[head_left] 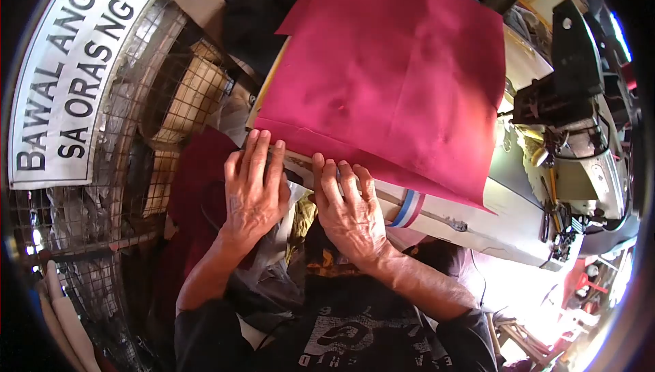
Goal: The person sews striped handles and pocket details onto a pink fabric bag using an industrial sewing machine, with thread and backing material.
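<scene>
A large maroon cloth (pixel 396 72) lies over the work table (pixel 505 229), with a fold or seam line along its near side. My left hand (pixel 256 184) rests at the cloth's near left corner, fingers stretched out and fingertips on the edge. Just to the right, my right hand (pixel 349 212) has its fingers slightly bent, their tips at the same near edge. Neither hand visibly grips the cloth; the undersides of the fingers are hidden. A blue, white and maroon striped band (pixel 408 208) hangs over the table edge right of my right hand.
A sewing machine (pixel 570 113) stands at the right, with small tools (pixel 552 201) beside it. On the left are a wire mesh (pixel 129 147) and a lettered sign (pixel 75 72). More maroon fabric (pixel 198 181) hangs left of my left hand.
</scene>
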### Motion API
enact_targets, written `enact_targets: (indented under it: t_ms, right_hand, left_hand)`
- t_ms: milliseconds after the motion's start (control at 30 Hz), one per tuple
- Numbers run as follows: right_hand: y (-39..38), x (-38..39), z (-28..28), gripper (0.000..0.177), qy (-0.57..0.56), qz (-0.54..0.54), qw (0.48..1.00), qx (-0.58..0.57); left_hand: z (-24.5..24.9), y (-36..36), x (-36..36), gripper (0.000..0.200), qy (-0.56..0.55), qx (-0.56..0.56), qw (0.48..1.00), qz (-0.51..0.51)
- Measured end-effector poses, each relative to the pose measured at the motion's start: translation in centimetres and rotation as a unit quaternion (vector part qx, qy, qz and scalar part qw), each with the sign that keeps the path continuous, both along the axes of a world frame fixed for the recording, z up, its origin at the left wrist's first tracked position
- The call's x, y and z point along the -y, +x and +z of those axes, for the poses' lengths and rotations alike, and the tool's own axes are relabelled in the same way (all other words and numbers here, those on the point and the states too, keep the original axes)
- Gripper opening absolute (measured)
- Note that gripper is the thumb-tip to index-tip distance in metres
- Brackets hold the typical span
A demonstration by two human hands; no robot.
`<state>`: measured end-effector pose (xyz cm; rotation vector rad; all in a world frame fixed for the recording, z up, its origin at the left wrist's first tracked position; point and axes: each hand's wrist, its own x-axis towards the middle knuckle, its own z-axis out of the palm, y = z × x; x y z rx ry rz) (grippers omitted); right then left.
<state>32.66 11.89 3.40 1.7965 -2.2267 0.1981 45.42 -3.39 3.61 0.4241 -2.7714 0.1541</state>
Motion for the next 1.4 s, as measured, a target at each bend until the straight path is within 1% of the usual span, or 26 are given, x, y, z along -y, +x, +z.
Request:
enact_targets:
  t_ms: [100, 133, 167, 200, 233, 267, 300, 333, 367, 400, 433, 467, 533, 567, 600, 667, 733, 800, 867, 967, 1167, 1400]
  right_hand:
    - [-0.7, -1.0, 0.2, 0.065, 0.005, 0.017, 1.0, 0.001]
    - [-0.9, -1.0, 0.3, 0.065, 0.005, 0.022, 1.0, -0.001]
    - [-0.9, -1.1, 0.4, 0.068, 0.025, 0.019, 0.999, -0.021]
    - [-0.7, -1.1, 0.1, 0.069, 0.021, 0.017, 0.999, -0.023]
    - [-0.8, -1.1, 0.1, 0.065, 0.013, 0.019, 0.999, -0.023]
    - [-0.7, -1.3, 0.1, 0.062, 0.007, 0.023, 0.999, -0.022]
    - [-0.8, -1.6, 0.1, 0.051, 0.015, 0.051, 0.999, 0.011]
    - [-0.8, -1.9, -0.1, 0.043, 0.022, 0.074, 0.996, 0.054]
    - [-1.0, -2.0, -0.2, 0.048, -0.001, 0.07, 0.996, 0.055]
    - [-1.4, -2.1, 0.0, 0.054, -0.026, 0.066, 0.996, 0.055]
    - [-1.5, -2.8, 0.6, 0.049, -0.027, 0.064, 0.992, 0.107]
    - [-1.8, -4.0, 1.5, 0.047, -0.044, 0.048, 0.991, 0.114]
    - [-2.8, -7.4, 3.6, 0.043, -0.072, 0.019, 0.988, 0.134]
    - [-4.3, -9.1, 4.6, 0.041, -0.097, -0.015, 0.984, 0.147]
    - [-5.8, -10.8, 5.4, 0.039, -0.122, -0.05, 0.978, 0.161]
    - [-8.3, -13.3, 5.7, 0.04, -0.098, -0.156, 0.964, 0.191]
    - [-9.7, -16.0, 5.3, 0.036, -0.058, -0.152, 0.96, 0.23]
    - [-9.7, -16.7, 4.3, 0.032, -0.085, -0.113, 0.972, 0.187]
    - [-9.4, -17.0, 3.5, 0.031, -0.1, -0.076, 0.983, 0.132]
    - [-9.2, -17.6, 2.3, 0.034, -0.103, -0.072, 0.985, 0.121]
    - [-9.0, -18.4, 1.3, 0.034, -0.113, -0.069, 0.986, 0.096]
    - [-9.3, -18.7, 0.9, 0.038, -0.124, -0.087, 0.981, 0.123]
  left_hand:
    - [0.3, -0.4, -0.4, 0.054, 0.01, 0.001, 1.0, 0.025]
    - [0.7, -0.7, -0.6, 0.054, 0.034, 0.008, 0.999, 0.035]
    - [1.4, -1.1, -1.4, 0.054, 0.019, 0.0, 0.999, 0.039]
    - [1.9, -1.6, -2.1, 0.054, 0.003, -0.009, 0.999, 0.044]
    - [1.8, -1.9, -2.7, 0.054, 0.044, -0.039, 0.998, 0.011]
    - [1.8, -2.3, -3.8, 0.059, 0.109, -0.075, 0.99, -0.041]
    - [1.1, -2.7, -4.1, 0.061, 0.196, -0.091, 0.968, -0.125]
    - [0.3, -3.1, -4.2, 0.063, 0.28, -0.106, 0.932, -0.207]
    - [0.1, -3.3, -4.3, 0.065, 0.277, -0.097, 0.942, -0.164]
    - [-0.4, -3.5, -4.2, 0.063, 0.32, -0.111, 0.932, -0.127]
    - [-0.5, -3.5, -4.5, 0.062, 0.302, -0.116, 0.936, -0.14]
    - [-0.5, -3.6, -4.7, 0.061, 0.283, -0.122, 0.939, -0.153]
    - [-1.0, -3.6, -5.2, 0.059, 0.188, -0.061, 0.969, -0.146]
    - [-1.2, -3.7, -5.3, 0.059, 0.139, -0.033, 0.98, -0.141]
    - [-1.3, -3.8, -5.8, 0.06, 0.14, -0.033, 0.98, -0.135]
    - [-1.1, -4.1, -6.9, 0.061, 0.139, -0.032, 0.982, -0.124]
    - [-2.0, -4.2, -6.9, 0.058, 0.118, -0.047, 0.984, -0.126]
    - [-2.8, -4.2, -6.9, 0.056, 0.113, -0.077, 0.983, -0.123]
    - [-3.1, -4.4, -7.0, 0.054, 0.089, -0.074, 0.986, -0.122]
    - [-3.3, -4.4, -6.8, 0.054, 0.063, -0.064, 0.988, -0.126]
    - [-4.6, -4.5, -6.7, 0.053, 0.032, -0.091, 0.987, -0.126]
    - [-5.6, -4.2, -6.4, 0.054, 0.023, -0.103, 0.985, -0.133]
